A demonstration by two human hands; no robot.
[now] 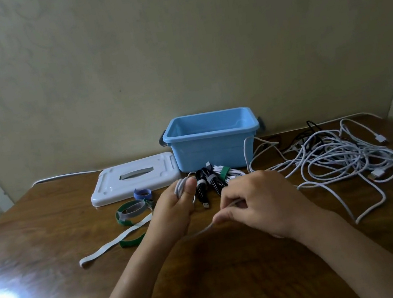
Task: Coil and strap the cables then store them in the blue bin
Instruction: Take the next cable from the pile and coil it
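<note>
While the left hand [174, 211] grips a small coil of white cable [180, 188] under its thumb, the right hand [258, 202] pinches the loose run of that same cable between thumb and curled fingers, just in front of the blue bin [212, 141]. That bin stands open at the back of the brown wooden table [210, 275], against a pale wall. Its white lid [133, 178] lies flat just left of the bin. Touching the bin's front wall are strapped cable bundles [214, 179], black and white, one bound with a green strap. Right of the bin sprawls a loose tangle of white cables [333, 160] with a few black ones at the back. Left of the bin and nearer the viewer, beyond the lid, lie spare straps [133, 211]: blue, green, grey and white
</note>
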